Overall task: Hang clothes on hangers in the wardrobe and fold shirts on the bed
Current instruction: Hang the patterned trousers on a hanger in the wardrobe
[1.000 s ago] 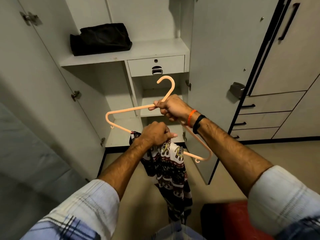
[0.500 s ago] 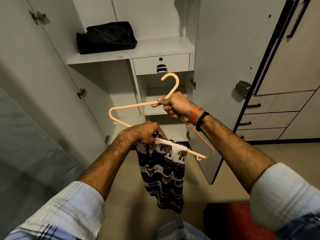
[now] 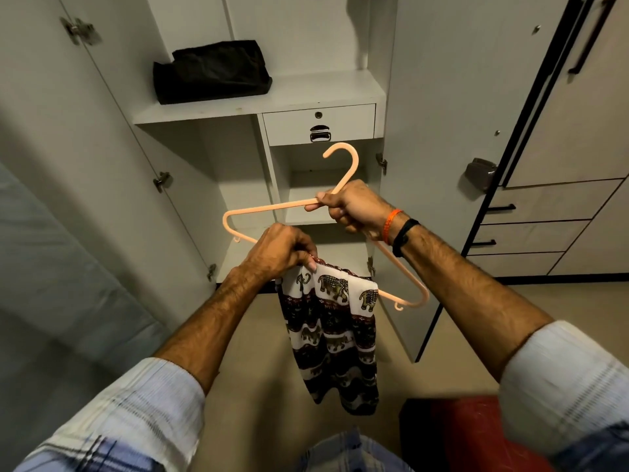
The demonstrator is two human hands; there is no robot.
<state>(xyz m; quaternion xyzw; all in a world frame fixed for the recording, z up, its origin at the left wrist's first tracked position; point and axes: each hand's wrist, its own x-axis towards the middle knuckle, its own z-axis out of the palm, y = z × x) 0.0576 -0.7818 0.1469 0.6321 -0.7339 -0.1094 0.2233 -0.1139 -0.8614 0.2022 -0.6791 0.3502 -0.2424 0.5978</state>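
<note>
Cloth is lying over the lower bar of the peach hanger (image 3: pixel 265 210), and that draping is what the coming move is turning on: the elephant-print garment (image 3: pixel 335 332) is hanging straight down from the bar while the bar itself is running slantwise, from its left corner near the wardrobe's lower shelf down to its right corner in front of the open door. The left hand (image 3: pixel 279 248) is sitting right at the garment's top edge, its fingers (image 3: pixel 308 258) curling over and pinching the fold against the bar. The right hand (image 3: pixel 354 207) is gripping the hanger at the neck, just under the hook, fingers wrapped round it, so the hook is pointing up and away toward the small drawer (image 3: pixel 318 123).

Judging from this, the garment is sitting off-centre toward the right end, so the left hand, being the nearer one, looks best placed to slide it along the bar. Open room is lying ahead inside the wardrobe (image 3: pixel 360 93), between the left door and the right door; no rail is showing here, so where the hook will go cannot be told. A black bag (image 3: pixel 211 71) is resting on the upper shelf, well apart from both hands.
</note>
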